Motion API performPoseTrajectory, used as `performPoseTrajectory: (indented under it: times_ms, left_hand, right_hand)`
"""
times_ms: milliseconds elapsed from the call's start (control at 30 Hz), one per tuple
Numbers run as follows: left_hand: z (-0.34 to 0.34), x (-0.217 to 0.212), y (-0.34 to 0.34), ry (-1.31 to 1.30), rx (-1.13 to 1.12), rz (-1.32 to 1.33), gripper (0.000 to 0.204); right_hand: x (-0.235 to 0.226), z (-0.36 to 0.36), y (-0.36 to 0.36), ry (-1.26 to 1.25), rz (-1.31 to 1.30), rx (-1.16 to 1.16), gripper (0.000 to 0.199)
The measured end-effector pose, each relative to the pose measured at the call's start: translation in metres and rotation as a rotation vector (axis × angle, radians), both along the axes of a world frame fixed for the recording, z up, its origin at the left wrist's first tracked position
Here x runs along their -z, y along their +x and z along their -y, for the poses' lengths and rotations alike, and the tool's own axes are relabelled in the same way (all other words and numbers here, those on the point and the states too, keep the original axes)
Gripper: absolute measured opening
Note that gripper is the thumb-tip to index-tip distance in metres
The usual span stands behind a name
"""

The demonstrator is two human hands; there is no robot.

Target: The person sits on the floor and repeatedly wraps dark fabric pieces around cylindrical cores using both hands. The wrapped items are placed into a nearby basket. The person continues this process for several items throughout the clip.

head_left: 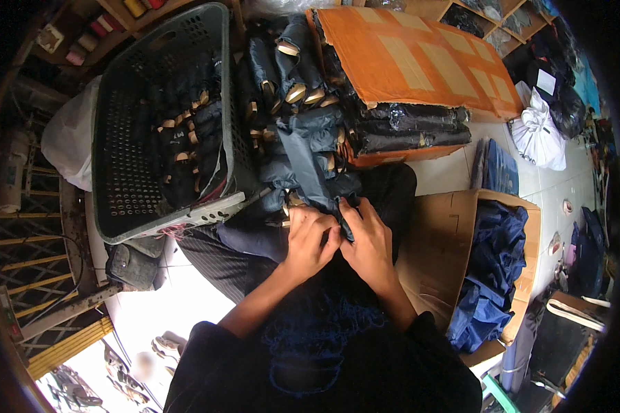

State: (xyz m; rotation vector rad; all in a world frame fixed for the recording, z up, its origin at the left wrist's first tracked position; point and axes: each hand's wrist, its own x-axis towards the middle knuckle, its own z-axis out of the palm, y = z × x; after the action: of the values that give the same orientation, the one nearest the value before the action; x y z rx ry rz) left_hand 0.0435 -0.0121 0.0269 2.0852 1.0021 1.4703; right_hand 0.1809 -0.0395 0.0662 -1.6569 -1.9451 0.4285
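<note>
Close together in front of my body, my left hand [311, 241] and my right hand [367, 241] pinch the near end of a long dark grey-blue fabric sleeve [306, 168]. The sleeve stretches away from my fingers and lies over a pile of similar pieces. Around it are several dark fabric-wrapped bundles [263, 65] with tan, wood-like ends, perhaps folded umbrellas. My curled fingers hide the exact spot they grip. A tan end shows just beside my left hand.
At the left stands a black perforated crate [127, 179] with more dark bundles. Beyond, an orange taped carton [420, 58] holds dark packages. To the right, an open cardboard box [437, 241] contains blue fabric [492, 261]. A white tied sack [539, 131] sits farther right.
</note>
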Motion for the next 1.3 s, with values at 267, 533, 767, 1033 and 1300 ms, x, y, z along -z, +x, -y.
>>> performPoseTrajectory:
  times_ms: [267, 533, 767, 1033, 1300]
  left_hand:
    - [-0.01, -0.004, -0.011, -0.757, -0.076, 0.808, 0.047]
    - [-0.007, -0.015, -0.003, -1.135, -0.056, 0.949, 0.037]
    - [-0.007, -0.015, -0.011, -1.035, -0.033, 0.996, 0.036]
    - [0.002, -0.015, -0.005, -0.96, 0.144, 0.975, 0.049]
    - [-0.002, -0.006, -0.03, -0.829, 0.037, 0.862, 0.046]
  right_hand:
    - [0.012, 0.003, -0.011, -0.2, -0.688, 0.013, 0.046]
    - [0.021, -0.003, -0.027, -0.218, -0.836, 0.082, 0.055]
    - [0.02, -0.002, -0.026, -0.353, -0.842, 0.058, 0.071]
    - [0.002, 0.007, -0.032, -0.189, -0.67, 0.116, 0.066]
    - [0.003, 0.002, -0.03, -0.221, -0.63, 0.068, 0.059]
